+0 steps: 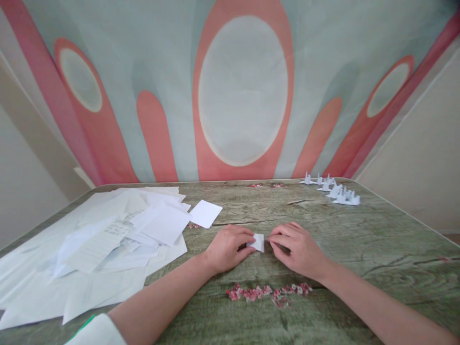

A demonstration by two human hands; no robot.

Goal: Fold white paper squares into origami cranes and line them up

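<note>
A small folded piece of white paper (258, 243) is held over the middle of the wood-patterned table. My left hand (229, 248) grips its left side between thumb and fingers. Just right of the paper, my right hand (297, 249) has its thumb and forefinger drawn together in a pinch. Its fingertips come very close to the paper's right edge; whether they hold anything is too small to tell. A single white square sheet (206, 213) lies flat beyond my left hand.
A wide, loose pile of white sheets (97, 249) covers the table's left side. Several small folded paper figures (338, 190) stand at the back right. Pink flower patterns (266, 291) mark the tabletop (377, 287). Behind it rises a pink and grey-green patterned backdrop (240, 172).
</note>
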